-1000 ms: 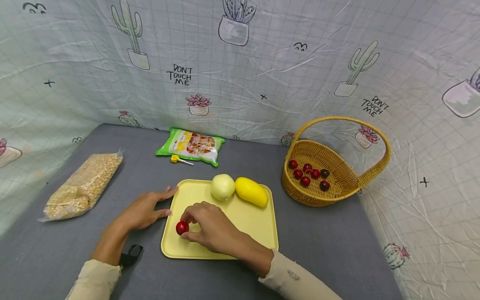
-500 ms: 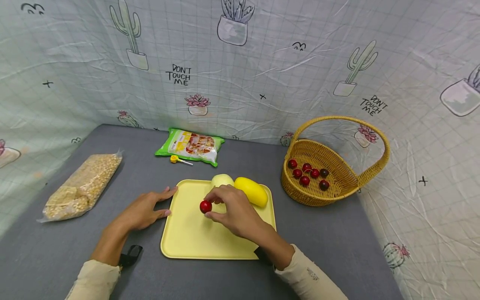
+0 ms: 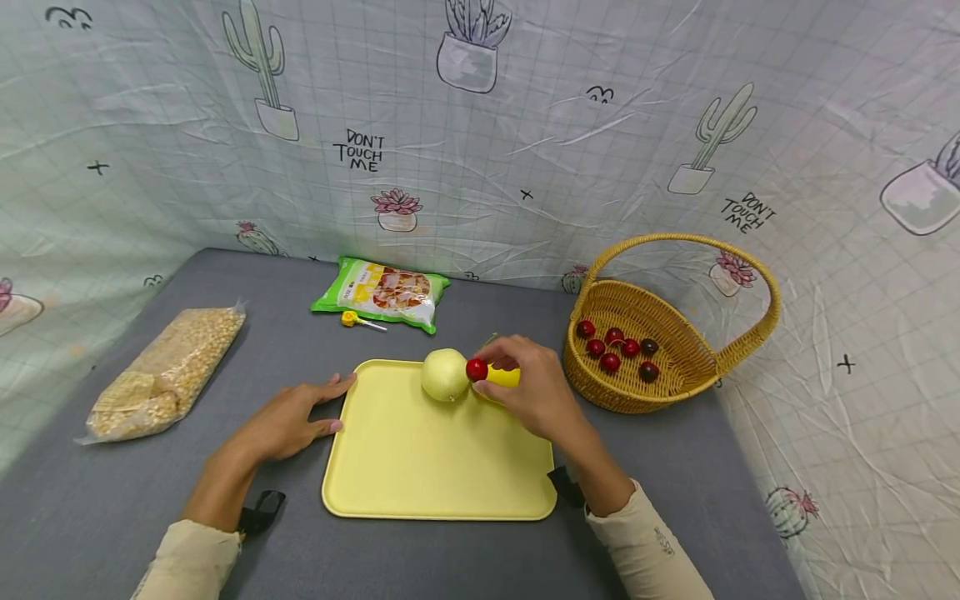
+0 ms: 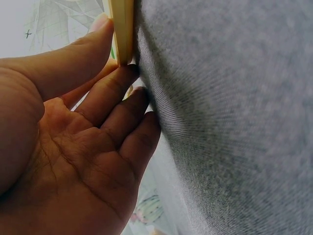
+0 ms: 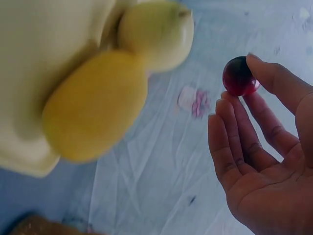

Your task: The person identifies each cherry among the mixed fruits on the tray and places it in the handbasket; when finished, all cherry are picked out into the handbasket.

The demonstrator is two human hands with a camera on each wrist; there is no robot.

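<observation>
My right hand [image 3: 542, 393] pinches a dark red cherry [image 3: 476, 369] between thumb and fingertips, above the far side of a pale yellow tray [image 3: 420, 467]. In the right wrist view the cherry [image 5: 238, 78] is held clear of the fruit. Behind it on the tray are a round, pale green pear [image 3: 444, 375] and a yellow mango [image 3: 501, 377], partly hidden by the hand. My left hand [image 3: 288, 421] rests at the tray's left edge. The left wrist view shows its thumb and fingertips touching the tray rim [image 4: 122, 34], with fairly straight fingers.
Right of the tray stands a tall-handled wicker basket [image 3: 686, 379] holding several cherries [image 3: 611, 362]. A green snack bag [image 3: 390, 292] and a yellow lollipop [image 3: 350, 318] lie at the back. A clear bag of corn kernels [image 3: 168, 371] lies left, on the grey table [image 3: 645, 492].
My right hand has lifted the cherry from the tray's left part and carried it right and away from me, past the pear. My left hand has stayed at the tray's edge.
</observation>
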